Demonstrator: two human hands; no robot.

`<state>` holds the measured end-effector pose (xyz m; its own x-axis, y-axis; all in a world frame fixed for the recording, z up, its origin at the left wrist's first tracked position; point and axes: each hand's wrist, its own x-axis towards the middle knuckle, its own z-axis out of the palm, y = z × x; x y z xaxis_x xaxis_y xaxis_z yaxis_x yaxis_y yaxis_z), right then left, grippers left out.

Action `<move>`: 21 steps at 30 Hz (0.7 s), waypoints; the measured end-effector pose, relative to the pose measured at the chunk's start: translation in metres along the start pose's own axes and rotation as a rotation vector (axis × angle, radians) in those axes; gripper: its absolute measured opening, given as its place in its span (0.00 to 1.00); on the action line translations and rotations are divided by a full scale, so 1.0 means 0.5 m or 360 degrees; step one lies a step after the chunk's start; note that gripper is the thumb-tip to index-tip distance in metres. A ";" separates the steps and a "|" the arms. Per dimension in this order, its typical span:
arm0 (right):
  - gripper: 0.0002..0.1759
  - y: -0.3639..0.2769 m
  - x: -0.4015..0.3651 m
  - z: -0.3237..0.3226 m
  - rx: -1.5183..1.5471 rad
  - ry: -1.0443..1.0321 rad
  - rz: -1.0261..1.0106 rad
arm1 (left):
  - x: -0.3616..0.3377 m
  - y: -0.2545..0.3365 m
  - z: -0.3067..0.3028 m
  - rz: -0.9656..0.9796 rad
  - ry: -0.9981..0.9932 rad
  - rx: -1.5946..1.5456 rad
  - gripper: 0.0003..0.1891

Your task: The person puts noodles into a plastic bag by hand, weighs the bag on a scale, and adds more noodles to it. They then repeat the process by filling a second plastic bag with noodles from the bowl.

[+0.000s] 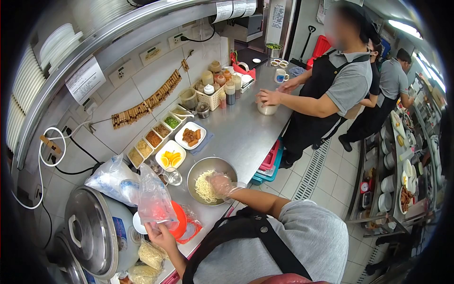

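Note:
My right hand (222,184), in a clear disposable glove, reaches into a metal bowl (223,165) and closes on pale noodles (205,188) inside it. My left hand (160,235) is bare and holds up a clear plastic bag (153,201) by its lower edge, just left of the bowl and above an orange-red lid (181,220). More bagged noodles (150,255) lie on the counter below my left hand.
A white plate of fried pieces (190,136), a dish of yellow slices (170,158), several topping trays (153,138) and a basket of sauce bottles (213,92) stand on the steel counter (241,132). A rice cooker (94,232) sits at left. Three other people work beyond, one holding a white bowl (267,109).

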<state>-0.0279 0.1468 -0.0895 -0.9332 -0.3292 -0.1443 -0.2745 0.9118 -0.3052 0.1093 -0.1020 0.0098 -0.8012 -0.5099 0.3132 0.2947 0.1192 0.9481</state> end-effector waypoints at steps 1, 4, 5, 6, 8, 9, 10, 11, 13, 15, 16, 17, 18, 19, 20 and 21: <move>0.23 0.004 -0.001 -0.003 0.0025 0.0023 -0.0030 | -0.001 -0.006 -0.004 -0.0003 0.0001 0.0000 0.26; 0.24 0.013 0.015 -0.016 0.0107 -0.0080 0.0077 | -0.002 -0.014 -0.009 -0.0027 0.0105 -0.0049 0.25; 0.24 0.014 0.019 -0.027 0.0104 -0.0080 0.0073 | -0.002 0.000 -0.006 -0.0040 0.0149 -0.0035 0.25; 0.26 0.014 0.020 -0.038 0.0147 0.0009 0.0003 | -0.003 0.007 -0.004 -0.0058 0.0191 -0.0020 0.25; 0.28 0.013 0.016 -0.061 0.0189 0.0093 -0.0061 | -0.003 0.001 -0.017 -0.0096 0.0137 -0.0005 0.26; 0.31 0.008 0.016 -0.075 0.0197 0.0048 -0.0092 | -0.002 -0.001 -0.021 -0.0128 0.0084 0.0012 0.26; 0.34 0.004 0.017 -0.087 0.0206 0.0004 -0.0125 | -0.002 -0.002 -0.020 -0.0128 0.0084 0.0011 0.26; 0.34 -0.001 0.019 -0.095 0.0205 0.0005 -0.0126 | -0.003 -0.001 -0.017 -0.0123 0.0090 0.0008 0.26; 0.41 -0.012 0.020 -0.105 0.0276 -0.0287 0.0021 | -0.004 0.001 -0.013 -0.0120 0.0096 0.0009 0.26; 0.41 -0.034 0.009 -0.107 0.0311 -0.0252 0.0153 | -0.004 -0.001 -0.006 -0.0043 0.0099 -0.0040 0.26; 0.42 -0.044 0.005 -0.102 0.0343 -0.0211 0.0282 | -0.003 -0.009 -0.006 -0.0044 0.0101 -0.0041 0.26; 0.42 -0.054 0.002 -0.083 0.0341 -0.0213 0.0281 | -0.003 -0.019 -0.008 -0.0019 0.0115 -0.0012 0.26; 0.39 -0.063 -0.002 -0.054 0.0121 -0.0039 0.0342 | -0.003 -0.020 -0.008 0.0005 0.0130 0.0017 0.26; 0.37 -0.064 -0.001 -0.033 -0.0101 0.0134 0.0399 | -0.005 -0.015 -0.009 0.0000 0.0137 0.0018 0.26; 0.37 -0.055 0.006 -0.024 -0.0105 0.0129 0.0393 | -0.004 0.001 -0.004 -0.0011 0.0090 0.0022 0.26; 0.35 -0.045 0.015 -0.017 -0.0080 -0.0010 0.0274 | -0.004 0.011 -0.001 -0.0021 0.0045 0.0027 0.26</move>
<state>-0.0306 0.1258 -0.0754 -0.9659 -0.1687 -0.1963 -0.1223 0.9659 -0.2283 0.1128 -0.1009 0.0145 -0.7898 -0.5356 0.2989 0.2749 0.1266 0.9531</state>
